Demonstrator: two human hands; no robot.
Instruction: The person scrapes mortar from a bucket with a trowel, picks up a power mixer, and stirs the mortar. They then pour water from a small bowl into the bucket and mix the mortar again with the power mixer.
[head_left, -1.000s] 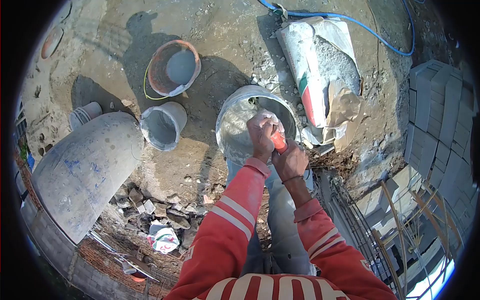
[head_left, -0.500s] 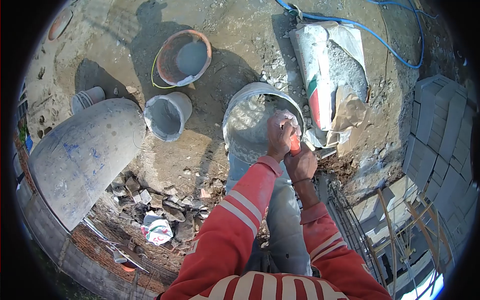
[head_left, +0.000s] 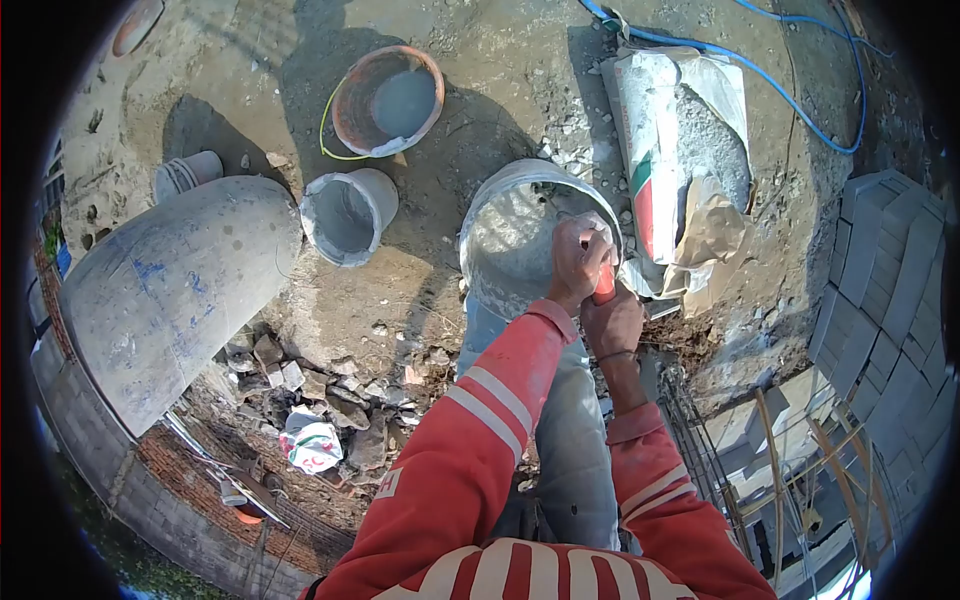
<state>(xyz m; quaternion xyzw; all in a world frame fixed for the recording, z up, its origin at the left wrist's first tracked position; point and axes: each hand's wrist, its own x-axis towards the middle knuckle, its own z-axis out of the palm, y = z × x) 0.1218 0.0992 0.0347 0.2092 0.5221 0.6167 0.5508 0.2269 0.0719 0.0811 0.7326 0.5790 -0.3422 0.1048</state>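
A large round bucket point(head_left: 480, 235) with a grey, wet-looking mix stands in front of my legs. Over its right rim, my left hand point(head_left: 580, 262) is closed, and just below and to the right my right hand point(head_left: 613, 322) is wrapped round a red handle point(head_left: 605, 283). The two hands are close together at this handle. Whatever the handle leads to is hidden. Right of the bucket lies an open paper bag point(head_left: 712, 150) of grey powder, its torn brown paper near my hands.
An orange tub point(head_left: 350, 115) with grey liquid, a grey bucket point(head_left: 378, 200) and a small white bucket point(head_left: 207, 165) stand left. A large grey board point(head_left: 180, 290), rubble point(head_left: 345, 405), a blue hose point(head_left: 770, 88), steel bars point(head_left: 700, 440) and stacked blocks point(head_left: 885, 280) surround the work spot.
The view has shifted, so the buckets, bag and hose appear a little farther right. Both hands remain together at the red handle over the bucket's right side.
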